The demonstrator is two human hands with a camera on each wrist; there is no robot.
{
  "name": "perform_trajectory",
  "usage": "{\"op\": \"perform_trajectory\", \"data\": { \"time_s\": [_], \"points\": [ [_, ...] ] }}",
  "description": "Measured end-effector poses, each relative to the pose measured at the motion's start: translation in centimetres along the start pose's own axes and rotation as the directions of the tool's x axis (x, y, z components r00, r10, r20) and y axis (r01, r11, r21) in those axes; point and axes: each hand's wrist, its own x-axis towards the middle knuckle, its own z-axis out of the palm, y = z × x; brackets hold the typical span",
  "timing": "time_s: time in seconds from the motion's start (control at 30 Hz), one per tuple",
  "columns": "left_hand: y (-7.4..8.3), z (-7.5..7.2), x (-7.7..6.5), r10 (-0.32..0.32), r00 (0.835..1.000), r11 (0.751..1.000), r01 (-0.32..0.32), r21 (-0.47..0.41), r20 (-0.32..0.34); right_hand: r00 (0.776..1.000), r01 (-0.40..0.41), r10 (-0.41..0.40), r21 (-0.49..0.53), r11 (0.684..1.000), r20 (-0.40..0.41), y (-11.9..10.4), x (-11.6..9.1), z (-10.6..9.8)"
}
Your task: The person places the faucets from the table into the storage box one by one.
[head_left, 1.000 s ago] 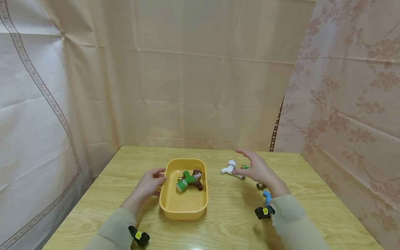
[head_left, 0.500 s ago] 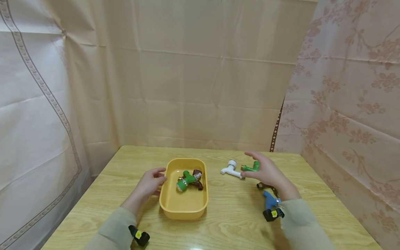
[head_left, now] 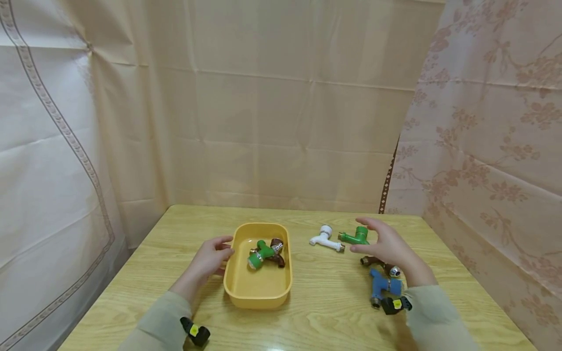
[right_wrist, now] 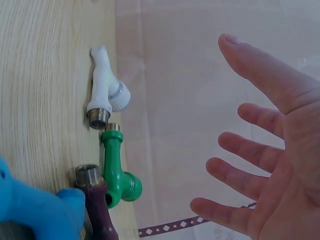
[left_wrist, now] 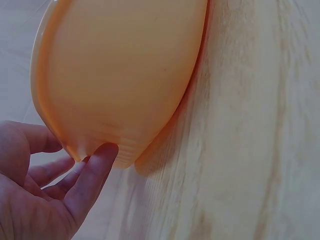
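My left hand (head_left: 213, 257) is at the left side of a yellow plastic basin (head_left: 256, 294), its fingertips touching the rim and outer wall, as the left wrist view also shows. Inside the basin, a green tap (head_left: 261, 255) lies across a dark brown tap (head_left: 279, 261). On the right, my right hand (head_left: 386, 247) hovers with thumb and fingers spread apart, holding nothing. Nearest it is another green tap (head_left: 354, 236), lying on the table with its brass threaded end to the left. In the right wrist view the palm (right_wrist: 295, 175) is bare.
A white tap (head_left: 325, 239) lies left of the green one. Below the right hand lie a second brown tap (head_left: 381, 264) and a blue tap (head_left: 383, 284), close together on the wooden table (head_left: 316, 312). Curtains (head_left: 281, 122) hang behind and at both sides.
My right hand has drawn back to the right and toward me, uncovering the green, brown and blue taps on the table. The left hand and basin have not moved.
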Motion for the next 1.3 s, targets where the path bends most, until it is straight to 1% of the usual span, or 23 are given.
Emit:
{"op": "perform_trajectory", "data": {
  "time_s": [0.1,0.3,0.47,0.8,1.03,1.3],
  "points": [
    [0.0,0.0,0.0,0.002,1.0,1.0,-0.002,0.002,0.0,1.0,-0.02,0.02,-0.003,1.0,0.004,0.5,-0.3,-0.2],
    [0.1,0.0,0.0,0.002,1.0,1.0,-0.002,0.01,-0.006,1.0,-0.016,0.017,-0.025,1.0,0.012,1.4,-0.9,-0.5],
    [0.2,0.0,-0.1,0.0,1.0,1.0,0.0,0.012,-0.007,0.999,-0.037,0.038,-0.037,0.999,0.021,1.8,-1.4,-0.9],
    [0.2,0.0,-0.3,0.012,1.0,1.0,-0.012,0.003,-0.003,0.998,-0.018,0.021,-0.063,0.998,0.053,2.4,-2.2,-1.3],
    [0.2,0.1,-0.4,0.011,1.0,1.0,-0.011,0.018,-0.008,0.996,-0.038,0.042,-0.057,0.998,0.074,3.1,-2.7,-1.5],
    [0.4,0.1,-0.4,0.014,1.0,1.0,-0.014,0.005,-0.003,0.991,-0.074,0.078,-0.032,0.997,0.109,3.4,-3.4,-1.6]
  ]
}}
